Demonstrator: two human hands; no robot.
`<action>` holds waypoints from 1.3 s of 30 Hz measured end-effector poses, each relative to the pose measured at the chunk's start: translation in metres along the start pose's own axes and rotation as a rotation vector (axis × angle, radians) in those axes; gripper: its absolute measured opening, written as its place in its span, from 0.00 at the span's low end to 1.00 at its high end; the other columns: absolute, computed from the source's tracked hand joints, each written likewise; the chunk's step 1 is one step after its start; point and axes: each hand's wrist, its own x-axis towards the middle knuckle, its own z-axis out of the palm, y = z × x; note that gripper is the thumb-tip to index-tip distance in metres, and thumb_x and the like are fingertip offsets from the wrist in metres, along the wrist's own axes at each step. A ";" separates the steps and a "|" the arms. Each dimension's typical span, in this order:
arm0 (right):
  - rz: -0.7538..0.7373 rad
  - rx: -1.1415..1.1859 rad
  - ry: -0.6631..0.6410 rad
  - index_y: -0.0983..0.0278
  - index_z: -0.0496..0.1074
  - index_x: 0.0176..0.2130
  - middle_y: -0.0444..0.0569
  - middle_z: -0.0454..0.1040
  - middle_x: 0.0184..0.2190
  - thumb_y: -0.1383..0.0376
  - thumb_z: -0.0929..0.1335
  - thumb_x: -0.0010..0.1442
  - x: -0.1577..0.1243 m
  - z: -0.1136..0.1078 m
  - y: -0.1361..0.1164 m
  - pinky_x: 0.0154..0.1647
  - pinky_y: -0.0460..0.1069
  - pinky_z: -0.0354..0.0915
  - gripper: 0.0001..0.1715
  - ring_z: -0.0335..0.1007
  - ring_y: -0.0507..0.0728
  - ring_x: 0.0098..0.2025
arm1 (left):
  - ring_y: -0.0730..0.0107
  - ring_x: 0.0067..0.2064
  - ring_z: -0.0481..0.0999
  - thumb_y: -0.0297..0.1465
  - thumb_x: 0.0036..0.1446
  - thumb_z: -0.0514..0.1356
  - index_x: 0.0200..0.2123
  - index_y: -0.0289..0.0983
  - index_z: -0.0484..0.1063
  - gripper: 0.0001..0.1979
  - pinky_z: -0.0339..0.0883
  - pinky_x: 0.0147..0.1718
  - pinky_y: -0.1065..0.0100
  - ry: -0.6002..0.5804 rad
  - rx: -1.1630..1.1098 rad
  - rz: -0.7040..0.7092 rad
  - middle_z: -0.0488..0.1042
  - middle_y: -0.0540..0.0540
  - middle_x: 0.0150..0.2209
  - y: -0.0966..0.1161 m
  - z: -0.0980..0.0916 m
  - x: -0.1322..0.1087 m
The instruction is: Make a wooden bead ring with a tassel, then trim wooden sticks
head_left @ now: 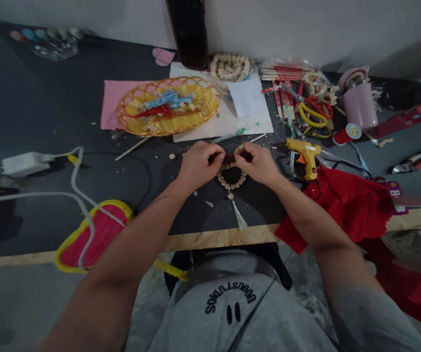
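Head | both hands (198,165) (257,164) pinching beaded loop (229,187) | basket (206,101) beyond | glue gun (308,152) rightward

Dim, greyish light left the counter (42,127) murky; soft shadow darkened the right of the wall (287,29); outer edges looked stretched and blurred.

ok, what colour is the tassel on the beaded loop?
The tassel is pale off-white; the head view shows it best.
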 end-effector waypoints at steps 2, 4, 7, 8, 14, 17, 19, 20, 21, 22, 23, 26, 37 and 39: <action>-0.004 0.006 -0.009 0.64 0.71 0.32 0.43 0.73 0.26 0.64 0.65 0.56 0.000 -0.001 -0.001 0.30 0.46 0.58 0.06 0.61 0.50 0.25 | 0.60 0.42 0.73 0.31 0.57 0.55 0.35 0.38 0.76 0.10 0.65 0.44 0.60 -0.022 0.007 0.051 0.78 0.45 0.34 -0.001 0.000 0.001; -0.011 0.016 -0.019 0.64 0.71 0.32 0.43 0.73 0.26 0.64 0.65 0.56 0.000 -0.001 -0.002 0.29 0.45 0.58 0.07 0.61 0.50 0.25 | 0.60 0.44 0.72 0.31 0.55 0.57 0.38 0.38 0.76 0.10 0.64 0.49 0.58 -0.025 -0.007 0.106 0.79 0.45 0.38 -0.003 0.001 0.001; -0.019 0.025 -0.026 0.64 0.71 0.32 0.43 0.73 0.26 0.63 0.65 0.57 -0.001 0.000 -0.003 0.29 0.45 0.58 0.07 0.61 0.49 0.25 | 0.58 0.47 0.70 0.35 0.54 0.59 0.40 0.38 0.76 0.12 0.62 0.52 0.55 0.001 -0.016 0.118 0.78 0.44 0.43 -0.005 0.004 0.002; -0.022 0.026 -0.028 0.64 0.71 0.32 0.43 0.73 0.26 0.63 0.65 0.57 -0.001 0.001 -0.003 0.29 0.45 0.58 0.07 0.62 0.49 0.25 | 0.57 0.48 0.70 0.36 0.54 0.59 0.39 0.39 0.77 0.11 0.61 0.52 0.55 0.002 -0.017 0.110 0.78 0.44 0.43 -0.005 0.005 0.002; 0.003 0.046 0.000 0.63 0.71 0.38 0.45 0.75 0.31 0.61 0.65 0.58 0.000 -0.001 0.002 0.32 0.47 0.63 0.09 0.66 0.51 0.28 | 0.57 0.49 0.69 0.34 0.57 0.58 0.32 0.41 0.77 0.08 0.60 0.52 0.52 -0.017 -0.057 0.085 0.79 0.46 0.43 -0.007 0.009 0.002; -0.060 -0.076 0.003 0.62 0.71 0.36 0.47 0.75 0.34 0.63 0.67 0.55 0.001 -0.004 0.003 0.42 0.52 0.65 0.06 0.69 0.55 0.35 | 0.58 0.48 0.71 0.35 0.56 0.59 0.32 0.42 0.77 0.07 0.60 0.52 0.53 -0.016 -0.071 0.067 0.79 0.47 0.42 -0.007 0.007 0.002; -0.145 -0.177 -0.007 0.61 0.71 0.33 0.48 0.75 0.36 0.64 0.69 0.53 0.003 -0.003 0.003 0.51 0.56 0.62 0.04 0.70 0.58 0.42 | 0.60 0.47 0.72 0.35 0.56 0.59 0.32 0.42 0.77 0.07 0.60 0.52 0.54 -0.020 -0.085 0.073 0.79 0.47 0.42 -0.006 0.006 0.002; -0.174 -0.210 -0.012 0.61 0.71 0.32 0.49 0.75 0.37 0.65 0.69 0.52 0.003 -0.003 0.003 0.54 0.58 0.60 0.04 0.70 0.59 0.45 | 0.60 0.47 0.72 0.35 0.56 0.59 0.32 0.42 0.77 0.07 0.60 0.53 0.54 -0.020 -0.091 0.077 0.79 0.47 0.42 -0.006 0.006 0.002; -0.189 -0.229 -0.015 0.61 0.71 0.31 0.49 0.75 0.38 0.65 0.70 0.52 0.003 -0.001 0.003 0.55 0.58 0.59 0.04 0.70 0.60 0.46 | 0.60 0.47 0.72 0.36 0.56 0.59 0.32 0.41 0.77 0.07 0.61 0.53 0.54 -0.020 -0.094 0.081 0.79 0.47 0.42 -0.006 0.006 0.002; -0.194 -0.239 -0.015 0.61 0.71 0.31 0.49 0.75 0.39 0.65 0.70 0.52 0.003 0.000 0.004 0.56 0.58 0.58 0.03 0.69 0.60 0.47 | 0.60 0.48 0.72 0.36 0.57 0.59 0.32 0.41 0.77 0.08 0.61 0.52 0.54 -0.019 -0.096 0.081 0.79 0.47 0.42 -0.005 0.006 0.002; -0.195 -0.244 -0.013 0.61 0.71 0.30 0.49 0.76 0.39 0.66 0.69 0.52 0.003 0.001 0.004 0.55 0.58 0.58 0.02 0.69 0.60 0.47 | 0.60 0.48 0.72 0.36 0.56 0.59 0.32 0.41 0.76 0.08 0.61 0.52 0.54 -0.019 -0.096 0.082 0.79 0.47 0.41 -0.005 0.006 0.002; -0.203 -0.244 0.015 0.61 0.70 0.29 0.48 0.76 0.38 0.69 0.67 0.53 0.003 0.005 0.005 0.53 0.57 0.59 0.03 0.69 0.59 0.45 | 0.60 0.47 0.73 0.35 0.56 0.58 0.31 0.41 0.76 0.07 0.61 0.52 0.55 -0.021 -0.084 0.090 0.79 0.47 0.41 -0.004 0.007 0.002; -0.212 -0.239 -0.036 0.61 0.68 0.28 0.49 0.75 0.39 0.70 0.67 0.50 0.001 0.001 0.005 0.54 0.57 0.57 0.04 0.69 0.59 0.47 | 0.61 0.45 0.75 0.28 0.51 0.57 0.28 0.41 0.73 0.05 0.61 0.52 0.55 -0.010 -0.038 0.077 0.80 0.47 0.40 -0.003 0.007 0.003; -0.207 -0.232 -0.045 0.61 0.68 0.28 0.50 0.75 0.39 0.70 0.67 0.50 0.001 0.001 0.005 0.55 0.58 0.56 0.04 0.69 0.59 0.47 | 0.61 0.45 0.75 0.28 0.51 0.57 0.28 0.41 0.73 0.05 0.62 0.52 0.55 -0.008 -0.044 0.088 0.80 0.47 0.40 -0.003 0.006 0.004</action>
